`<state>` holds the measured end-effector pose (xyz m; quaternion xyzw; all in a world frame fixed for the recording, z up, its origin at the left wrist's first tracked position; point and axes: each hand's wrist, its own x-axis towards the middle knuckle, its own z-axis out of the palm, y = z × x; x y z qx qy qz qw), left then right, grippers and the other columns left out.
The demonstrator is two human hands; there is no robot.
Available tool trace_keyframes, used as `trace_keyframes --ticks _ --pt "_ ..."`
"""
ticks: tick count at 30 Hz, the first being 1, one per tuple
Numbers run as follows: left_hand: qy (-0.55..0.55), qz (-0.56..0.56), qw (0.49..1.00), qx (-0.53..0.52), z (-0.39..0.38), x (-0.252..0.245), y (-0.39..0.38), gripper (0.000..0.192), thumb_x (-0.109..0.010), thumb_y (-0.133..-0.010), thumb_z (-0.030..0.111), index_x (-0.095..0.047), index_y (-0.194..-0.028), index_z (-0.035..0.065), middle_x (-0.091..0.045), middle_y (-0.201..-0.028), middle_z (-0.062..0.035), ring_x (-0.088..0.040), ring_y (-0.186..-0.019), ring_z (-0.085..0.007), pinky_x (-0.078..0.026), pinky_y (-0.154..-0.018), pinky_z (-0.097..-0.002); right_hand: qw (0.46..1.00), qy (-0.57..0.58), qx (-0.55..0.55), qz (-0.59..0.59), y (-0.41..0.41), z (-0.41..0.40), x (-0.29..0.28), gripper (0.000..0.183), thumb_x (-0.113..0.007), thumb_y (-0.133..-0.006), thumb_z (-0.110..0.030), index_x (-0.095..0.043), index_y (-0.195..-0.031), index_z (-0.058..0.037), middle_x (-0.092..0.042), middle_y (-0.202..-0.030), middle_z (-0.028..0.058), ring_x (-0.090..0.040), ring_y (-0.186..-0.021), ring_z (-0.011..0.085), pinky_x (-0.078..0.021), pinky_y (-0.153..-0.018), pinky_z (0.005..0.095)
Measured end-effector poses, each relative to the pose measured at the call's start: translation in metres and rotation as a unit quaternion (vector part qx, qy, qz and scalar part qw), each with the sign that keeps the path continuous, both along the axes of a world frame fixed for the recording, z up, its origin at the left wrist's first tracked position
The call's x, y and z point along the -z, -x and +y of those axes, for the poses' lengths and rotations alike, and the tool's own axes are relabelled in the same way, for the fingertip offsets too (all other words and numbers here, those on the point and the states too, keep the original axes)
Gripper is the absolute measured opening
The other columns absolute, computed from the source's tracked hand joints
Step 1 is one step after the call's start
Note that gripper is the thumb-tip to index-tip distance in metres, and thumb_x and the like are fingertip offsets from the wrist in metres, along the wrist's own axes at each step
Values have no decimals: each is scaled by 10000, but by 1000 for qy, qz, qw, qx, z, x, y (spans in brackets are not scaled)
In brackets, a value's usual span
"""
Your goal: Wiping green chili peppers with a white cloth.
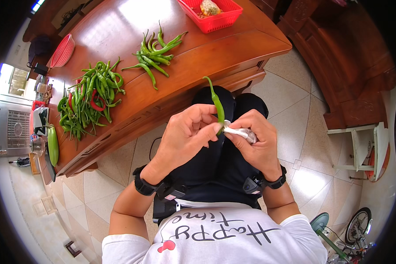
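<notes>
Between the thumb and fingers of my left hand is a green chili pepper, its thin curved end pointing up and away from me. My right hand grips a small white and clear tool, whose kind I cannot make out. The tool's tip meets the lower end of the pepper, above my knees. On the wooden table beyond lies a small group of green chili peppers. Further left is a larger heap of mostly green chilies with a few red ones.
A red plastic basket holding a corn cob stands at the far table edge. A pink colander and a long green gourd-like vegetable are at the left. A carved wooden bench and a white rack stand right.
</notes>
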<state>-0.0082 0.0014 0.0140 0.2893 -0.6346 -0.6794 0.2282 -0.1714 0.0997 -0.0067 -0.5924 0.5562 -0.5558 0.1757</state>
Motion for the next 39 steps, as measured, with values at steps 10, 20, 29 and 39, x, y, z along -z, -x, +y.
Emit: trace_keyframes --ticks 10,20,29,39 --pt "-37 -75 995 46 -2 -1 -6 189 -628 -907 123 -628 -1024 -26 -650 -812 -42 -626 -670 -71 -540 -574 -211 999 41 33 9 5 0 -1 173 -743 -737 -10 -650 -882 -29 -603 -796 95 -580 -669 200 -442 -573 269" --pt "2 -17 999 38 -4 5 -2 151 -562 -928 40 -604 -1042 -50 -630 -885 -64 -665 -801 -138 -568 -691 -252 1000 -3 -6 -3 3 3 -3 194 -741 -725 5 -641 -884 -43 -599 -842 91 -597 -715 204 -455 -593 272" --pt "21 1 999 -26 -11 -5 -7 195 -552 -932 35 -577 -1103 -55 -655 -911 -78 -660 -809 -128 -564 -728 -257 997 -10 64 33 16 6 1 202 -736 -718 26 -639 -886 -34 -606 -870 94 -599 -719 197 -455 -611 263" --pt "81 -20 995 62 0 1 0 200 -554 -914 -8 -603 -1104 -47 -605 -895 -78 -659 -801 -133 -549 -704 -247 999 4 -2 -34 3 1 0 185 -733 -753 -2 -628 -903 -24 -639 -883 102 -620 -755 198 -470 -638 262"
